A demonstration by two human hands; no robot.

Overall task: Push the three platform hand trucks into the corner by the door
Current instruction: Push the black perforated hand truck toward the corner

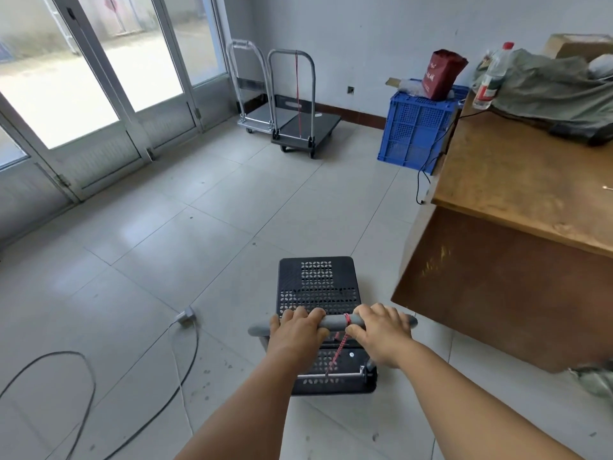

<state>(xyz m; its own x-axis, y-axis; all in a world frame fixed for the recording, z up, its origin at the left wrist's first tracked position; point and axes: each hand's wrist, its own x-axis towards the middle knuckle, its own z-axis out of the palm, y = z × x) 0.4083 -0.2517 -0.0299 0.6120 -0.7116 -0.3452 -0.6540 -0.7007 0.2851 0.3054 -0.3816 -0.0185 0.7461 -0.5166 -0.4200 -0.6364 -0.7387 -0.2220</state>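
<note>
Hands both on the grey padded handle bar (332, 322) of the small black perforated-plastic platform hand truck (318, 287): left hand (297, 330) wrapped over the bar toward its left end, right hand (379, 330) wrapped over it toward its right end, fingers curled round, knuckles up. A red cord (341, 343) is tied round the bar between the two hands, just beside the right thumb, and hangs down to the deck. Truck sits directly ahead of and below the hands; deck long axis runs straight away from the person, front edge pointing up-room. Grip roughly symmetric, neither hand clearly nearer the load. Target corner lies well ahead and somewhat to the left of the hands' line, where the glass-panelled door (109, 94) meets the white wall (365, 44). Two trucks are already parked there: a silver metal platform hand truck (255, 119) tight to the door side, and a dark-decked platform hand truck with a chrome loop handle (306, 127) just beside it on the right, handles upright. Judgement: third truck of three is in hand; coming push needs a forward run with a slight leftward bias, ending in the free floor right of the dark-decked truck. Hazards: blue plastic crate (418, 127) further right narrows the slot; brown wooden desk (517, 180) close on the right of the hands; black cable (89, 393) loops on the tiled floor (199, 244) to the left, clear of a straight path.
</note>
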